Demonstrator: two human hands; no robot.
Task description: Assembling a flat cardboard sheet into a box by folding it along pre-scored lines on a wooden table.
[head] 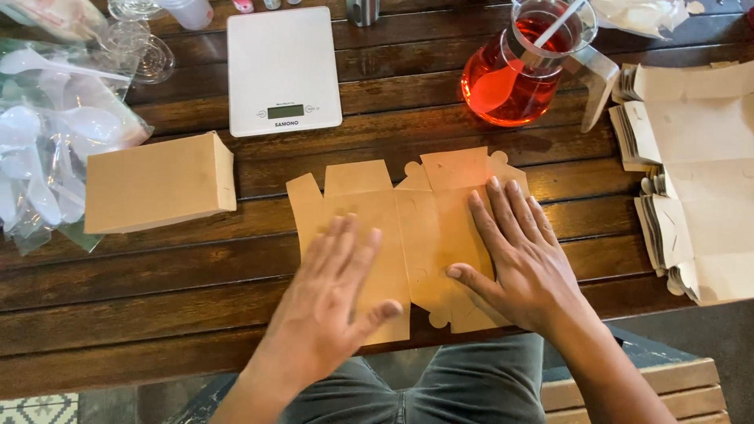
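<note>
Both my hands lie palm down on the flat, die-cut sheet of tan cardboard (408, 228), an unfolded box blank with tabs and scalloped flaps along its edges. My left hand (330, 302) rests on the sheet's left panel, fingers (345, 243) straight and slightly fanned, the thumb out to the side; it looks blurred, so how firmly it bears down I cannot tell. My right hand (522, 267) covers the right panel, fingers (503, 212) spread wide and the thumb reaching in toward the middle crease, which would keep the springy card flat against the dark brown slatted wooden table (196, 275). Neither hand pinches anything.

Off beyond my left fingers sits a closed tan cardboard box (157, 184), and past it a clear plastic bag of white spoons (47, 149). Ahead of my fingertips lies a white flat kitchen scale (283, 71). Ahead of my right fingers stands a glass jug of red liquid (522, 67) with a white spoon in it, and to my right a stack of more flat tan box blanks (691, 173) lies within easy reach.
</note>
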